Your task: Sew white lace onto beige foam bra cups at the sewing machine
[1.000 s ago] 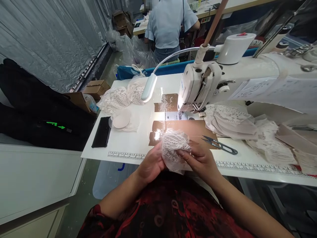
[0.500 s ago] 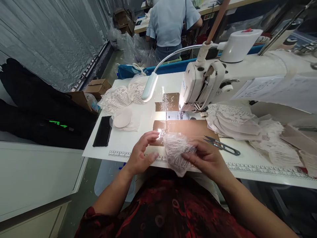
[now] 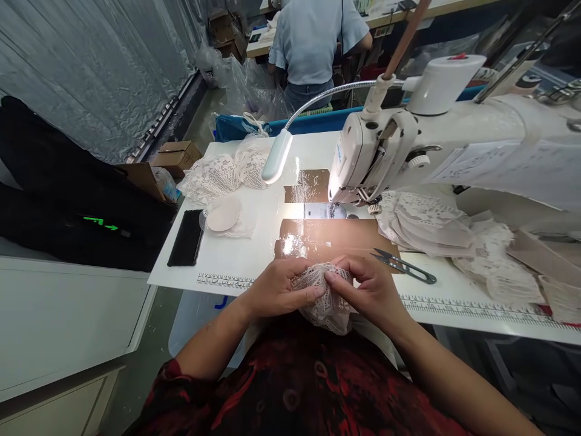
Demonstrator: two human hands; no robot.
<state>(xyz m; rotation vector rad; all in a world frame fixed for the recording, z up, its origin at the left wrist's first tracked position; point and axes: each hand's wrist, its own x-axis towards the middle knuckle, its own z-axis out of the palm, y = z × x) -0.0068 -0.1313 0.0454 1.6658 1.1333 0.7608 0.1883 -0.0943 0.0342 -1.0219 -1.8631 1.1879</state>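
Across the white desk [image 3: 254, 266] stood a sewing machine [image 3: 408, 145] with a bent-neck lamp [image 3: 276, 156] lit over brown tape patches [image 3: 327, 233]. A black phone [image 3: 186, 237], a round pad [image 3: 222, 215] and a lace heap [image 3: 218, 175] lay to the left; snips [image 3: 403, 266] and a lace stack [image 3: 426, 224] lay to the right. Behind, a person in a pale blue shirt [image 3: 313, 42] worked at another bench beside plastic sheeting.

Half a second earlier the left hand [image 3: 276, 290] had hovered open with spread fingers; now it had closed on the lace piece [image 3: 324, 297], which sat lower.

White, openwork and bunched, it hung at the desk's near edge, pinched between the fingers of both hands, the right hand [image 3: 372, 290] gripping its top.
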